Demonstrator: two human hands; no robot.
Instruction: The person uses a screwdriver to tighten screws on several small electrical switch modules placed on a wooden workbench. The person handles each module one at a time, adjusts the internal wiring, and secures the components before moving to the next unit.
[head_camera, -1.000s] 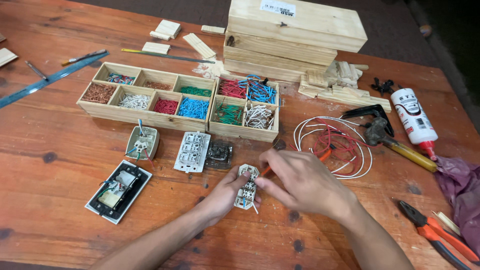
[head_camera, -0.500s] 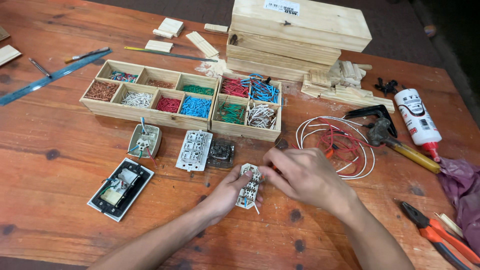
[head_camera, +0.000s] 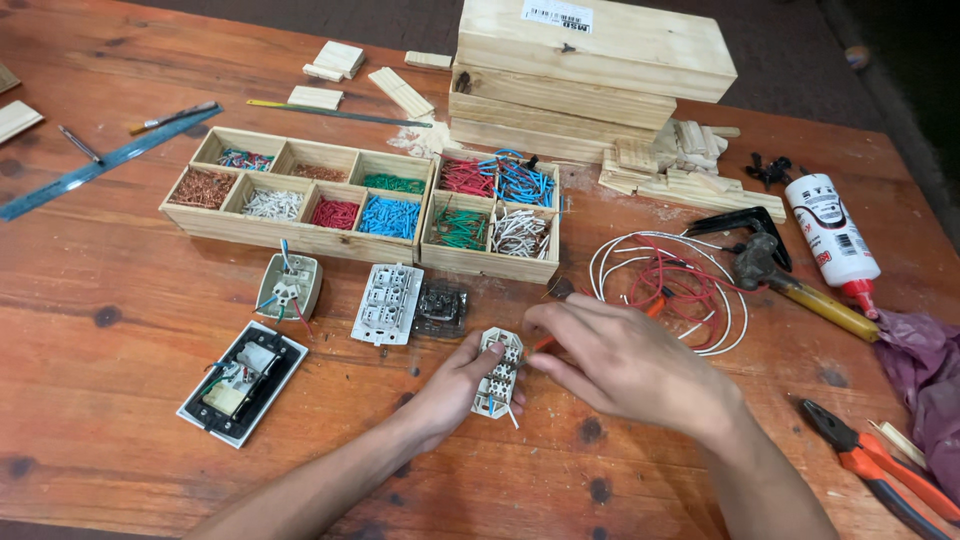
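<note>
Our left hand (head_camera: 455, 385) cradles a white switch module (head_camera: 498, 372) from below, fingers curled closed about its edge, just above the wooden table (head_camera: 110, 420). Our right hand (head_camera: 625, 360) pinches an orange-handled tool (head_camera: 545, 343) at the module's upper end. Beyond lie a white switch block (head_camera: 387, 303), a dark module (head_camera: 441, 308), and compartmented wooden trays (head_camera: 300, 195) of coloured wire pieces. Coiled red and white wires (head_camera: 680, 285) lie to the right.

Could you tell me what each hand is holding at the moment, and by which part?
Left hand grips the small white plastic switch module by its left side; right hand pinches an orange-handled tool, mostly hidden.
</note>
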